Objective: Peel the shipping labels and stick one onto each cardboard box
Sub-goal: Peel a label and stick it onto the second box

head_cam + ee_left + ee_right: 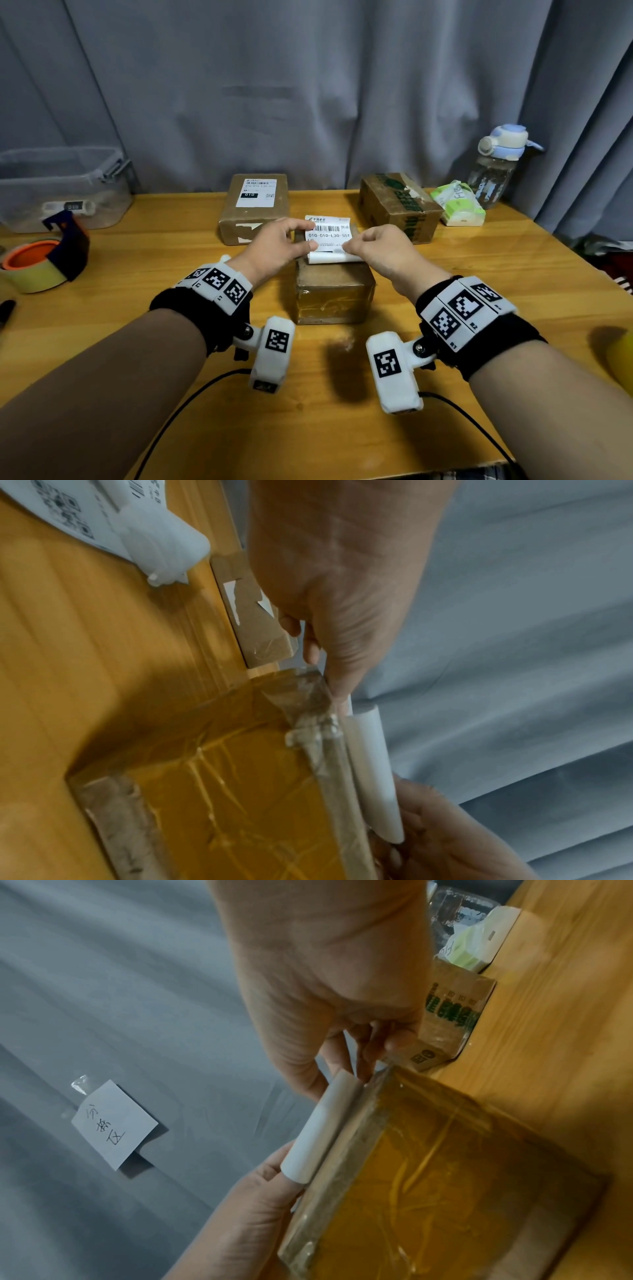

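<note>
Three boxes stood on the table. Left hand and right hand each pinched one label.

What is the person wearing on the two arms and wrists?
Each bare forearm ends in a black wrist strap carrying white blocks with black square markers. A white camera housing with one marker hangs under each wrist, trailing a black cable. No sleeves or gloves show.
</note>
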Motion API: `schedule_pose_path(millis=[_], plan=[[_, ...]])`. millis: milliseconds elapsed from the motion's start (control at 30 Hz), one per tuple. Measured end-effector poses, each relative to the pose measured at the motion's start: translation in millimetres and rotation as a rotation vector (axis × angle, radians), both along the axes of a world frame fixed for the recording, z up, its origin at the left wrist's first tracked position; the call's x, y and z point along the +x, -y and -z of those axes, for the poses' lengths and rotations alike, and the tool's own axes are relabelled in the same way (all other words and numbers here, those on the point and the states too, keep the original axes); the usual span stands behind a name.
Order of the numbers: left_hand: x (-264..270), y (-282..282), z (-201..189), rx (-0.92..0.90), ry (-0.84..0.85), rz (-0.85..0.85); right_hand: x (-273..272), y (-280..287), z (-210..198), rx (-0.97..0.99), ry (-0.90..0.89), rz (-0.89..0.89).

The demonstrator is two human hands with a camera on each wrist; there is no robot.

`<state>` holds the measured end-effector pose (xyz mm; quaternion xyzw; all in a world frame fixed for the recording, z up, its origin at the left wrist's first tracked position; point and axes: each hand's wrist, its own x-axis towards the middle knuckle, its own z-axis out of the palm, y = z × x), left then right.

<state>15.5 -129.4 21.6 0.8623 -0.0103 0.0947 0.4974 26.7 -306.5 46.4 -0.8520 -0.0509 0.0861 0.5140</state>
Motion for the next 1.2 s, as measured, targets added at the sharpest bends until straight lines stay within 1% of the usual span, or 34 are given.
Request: schedule_pose_path(millis=[133,267,367,467,567,700,800,867,1000,1067,1200], plan=[[5.2,-3.8,6.6,-0.066,-0.045,0.022,2.6,4.2,1.8,-0.023,0.021,-0.014],[8.3,-4.3,7.4,-0.058,-0.055,0.006,3.8,8.9,2.0,0.015,0.0,-0.037],[8.7,-5.3,7.2,0.048,-0.038,-0.036,5.6,10.5,5.1,0.025,-0.004,-0.074],[8.0,-4.8,6.0,0.124,-0.074,-0.103,12.0,8.2,11.0,-0.046,0.051,-0.093],[8.9,-0.2,3.8,0.185,-0.11,-0.086,19.8,6.5,19.9,-0.084,0.058,-0.144],[10.0,-8.9,-0.8,0.205,-0.17,-0.114,25.9,21.0,21.9,-0.12,0.088,-0.161],[9.9,-9.5,-4.3,0.298,-0.133,-0.136,26.0,28.8,14.9,-0.145,0.099,-0.162],[10.1,-1.5,-5.7,0.375,-0.112,-0.121,28.1,27.3,10.9,-0.192,0.116,-0.177],[11.8,6.3,-7.2,0.459,-0.178,-0.076,43.4,22.7,17.8,-0.261,0.152,-0.221],[10.5,4.1,-8.9,0.508,-0.212,-0.058,49.5,23.2,20.2,-0.198,0.104,-0.249],[0.8,2.0,-10.5,0.552,-0.252,-0.005,38.0,22.1,16.7,0.013,0.02,-0.263]])
